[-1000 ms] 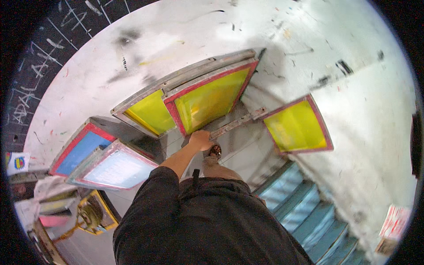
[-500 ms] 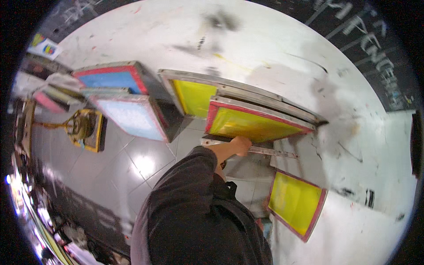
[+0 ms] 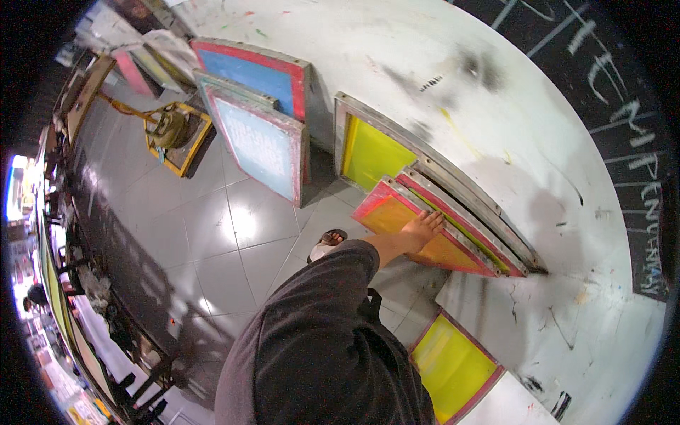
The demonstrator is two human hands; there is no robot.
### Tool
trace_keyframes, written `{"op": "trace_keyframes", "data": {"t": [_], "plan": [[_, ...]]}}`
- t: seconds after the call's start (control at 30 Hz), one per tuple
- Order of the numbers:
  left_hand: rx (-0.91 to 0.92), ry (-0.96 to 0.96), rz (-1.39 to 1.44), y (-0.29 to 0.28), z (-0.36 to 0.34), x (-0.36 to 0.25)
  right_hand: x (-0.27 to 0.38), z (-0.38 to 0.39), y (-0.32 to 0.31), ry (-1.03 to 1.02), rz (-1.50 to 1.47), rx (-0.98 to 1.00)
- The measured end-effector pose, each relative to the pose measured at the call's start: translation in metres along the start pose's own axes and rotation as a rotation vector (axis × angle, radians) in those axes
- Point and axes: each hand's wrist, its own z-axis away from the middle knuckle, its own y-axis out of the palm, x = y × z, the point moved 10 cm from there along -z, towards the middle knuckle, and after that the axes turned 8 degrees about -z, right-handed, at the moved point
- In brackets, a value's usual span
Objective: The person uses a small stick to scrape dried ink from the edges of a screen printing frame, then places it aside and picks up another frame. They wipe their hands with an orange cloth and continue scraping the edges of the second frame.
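Hand (image 3: 423,232): our left, laid over the top edge of the orange frame (image 3: 386,214); we cannot tell whether it grips.
Frame: right of centre, on the near side of yellow-panelled frames (image 3: 375,152).

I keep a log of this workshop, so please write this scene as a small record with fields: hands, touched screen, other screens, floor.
Left hand: laid over the top edge of the orange screen-printing frame; firmness of grip unclear
Right hand: not in view
Behind touched frame: red-bordered screen, then grey-framed yellow screen
Picture left: pale-blue screen before blue red-edged screen
Picture bottom: separate yellow screen
Floor: grey tiles
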Motion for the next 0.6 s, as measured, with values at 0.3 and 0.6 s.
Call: {"op": "trace_keyframes", "data": {"t": [0.3, 0.6], "plan": [[-0.202, -0.242, 0.356, 0.036, 0.08, 0.04, 0.081, -0.044, 0.034, -0.059, 0.144, 0.072], [0.443, -1.322, 0.905, 0.2, 0.456, 0.168, 0.064, -0.04, 0.111, -0.217, 0.476, 0.202]]}}
